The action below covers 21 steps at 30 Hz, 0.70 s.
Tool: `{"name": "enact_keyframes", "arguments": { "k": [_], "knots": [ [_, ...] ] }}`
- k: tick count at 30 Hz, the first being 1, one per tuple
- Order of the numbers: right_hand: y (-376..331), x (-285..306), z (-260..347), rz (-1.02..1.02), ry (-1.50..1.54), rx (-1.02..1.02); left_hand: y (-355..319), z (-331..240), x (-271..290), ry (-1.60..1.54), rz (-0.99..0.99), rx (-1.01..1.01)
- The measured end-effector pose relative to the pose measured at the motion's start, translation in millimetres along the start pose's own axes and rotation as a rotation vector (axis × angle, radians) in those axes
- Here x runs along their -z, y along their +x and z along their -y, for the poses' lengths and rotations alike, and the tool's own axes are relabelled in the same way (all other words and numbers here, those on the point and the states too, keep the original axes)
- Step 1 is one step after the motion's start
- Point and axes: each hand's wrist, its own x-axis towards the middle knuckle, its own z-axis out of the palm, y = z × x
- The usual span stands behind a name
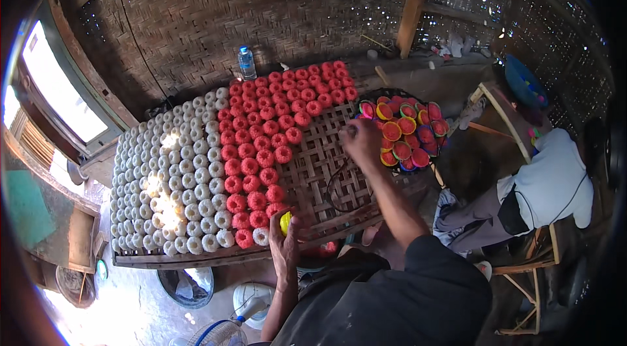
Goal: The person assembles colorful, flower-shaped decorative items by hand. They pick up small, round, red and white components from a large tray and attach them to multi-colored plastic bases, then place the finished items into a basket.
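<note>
My left hand (283, 243) is closed round a small yellow mould (285, 223) at the near edge of the woven bamboo rack (317, 170). Right beside it are the nearest pieces of red, ring-shaped food (257, 200). My right hand (361, 140) hovers over the rack's right part with its fingers curled in; what they hold, if anything, is hidden. Just beyond that hand, a round dark basket (390, 93) holds several colourful moulds (407, 125) filled with red-pink stuff. White ring-shaped pieces (189, 181) stand in rows across the rack's left part.
A water bottle (246, 63) stands behind the rack, against the woven wall. At the right, a person in a white top (548, 183) sits by a wooden frame (503, 111). Below the rack's front edge are a fan (219, 333) and a dark tub (186, 294).
</note>
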Motion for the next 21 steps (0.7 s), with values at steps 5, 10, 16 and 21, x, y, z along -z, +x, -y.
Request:
{"name": "enact_keyframes", "arguments": {
  "k": [5,10,16,21],
  "knots": [
    [-1,57,-84,-0.002,-0.538,0.04,17,-6,-36,-0.161,0.081,0.091],
    [9,64,-84,0.119,-0.283,-0.149,34,2,-69,-0.189,0.156,0.068],
    [-2,80,-27,0.326,0.663,-0.282,49,-5,-93,-0.39,0.178,0.184],
    [-66,45,36,0.585,0.898,-0.141,77,24,-98,-0.476,0.123,0.154]
  ]
}}
